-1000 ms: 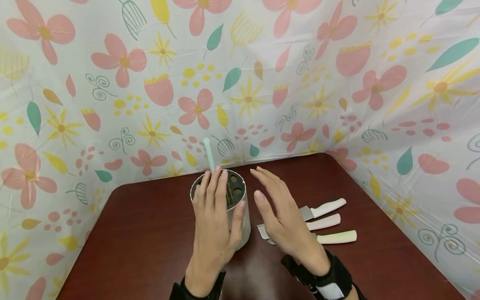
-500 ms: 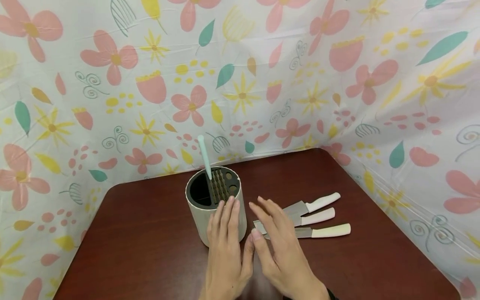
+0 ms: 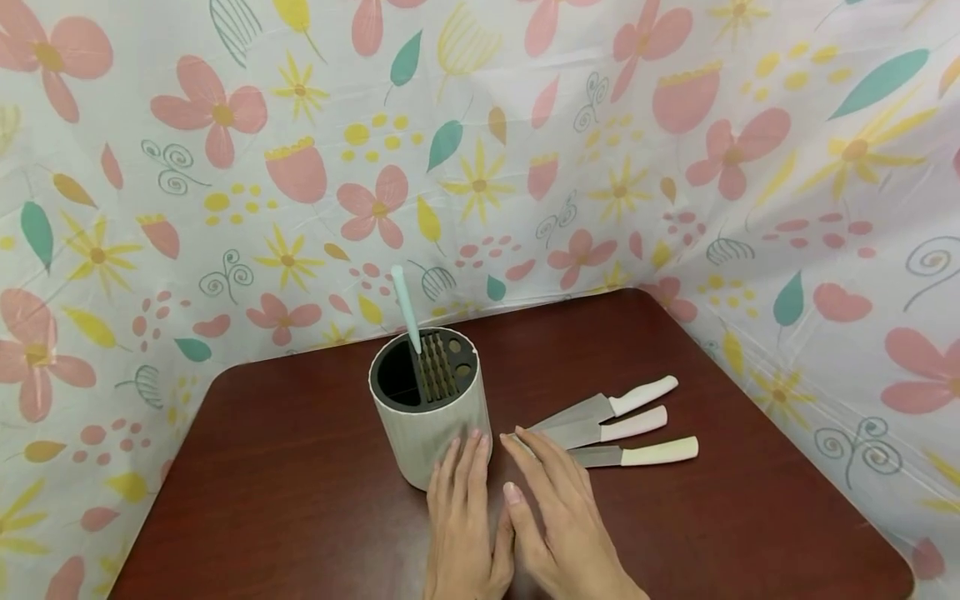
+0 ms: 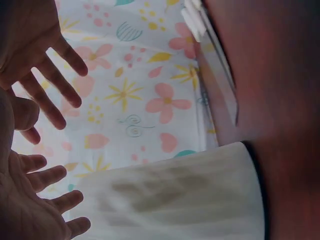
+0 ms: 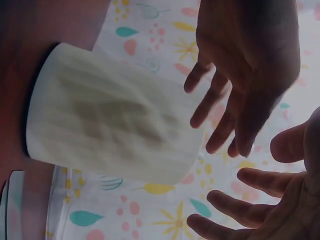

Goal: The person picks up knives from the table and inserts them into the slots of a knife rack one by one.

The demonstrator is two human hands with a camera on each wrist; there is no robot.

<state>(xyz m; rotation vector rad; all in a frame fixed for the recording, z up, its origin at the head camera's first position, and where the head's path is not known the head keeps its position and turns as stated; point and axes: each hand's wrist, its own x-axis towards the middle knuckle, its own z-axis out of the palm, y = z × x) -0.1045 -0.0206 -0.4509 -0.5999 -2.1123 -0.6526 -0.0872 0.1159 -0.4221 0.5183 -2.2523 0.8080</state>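
My left hand [image 3: 467, 529] hovers in front of a cream, round-sided knife block [image 3: 420, 437], its fingers straight. Beside it, my right hand [image 3: 566, 525] is held with extended fingers, thumb near the left thumb. Neither hand holds anything. A pale blue-green handle [image 3: 407, 308] rises from the block's dark slotted top; what lies below it is hidden. On the table to the right lie three knives: a white-handled one [image 3: 643, 395] at the back, another white one [image 3: 634, 423], and a cream-handled one [image 3: 660, 452] in front. My right fingers cover some blade ends in the head view.
The dark red-brown table [image 3: 285, 467] has rounded far corners. Behind it and along the right side hangs a flower-print cloth [image 3: 480, 125]. The block's top has a large dark compartment [image 3: 397, 375], wavy slots and two round holes.
Both hands have drawn back toward me and lower, away from the block's top. The left hand has uncovered it. The view has shifted slightly; block and knives stay in place.
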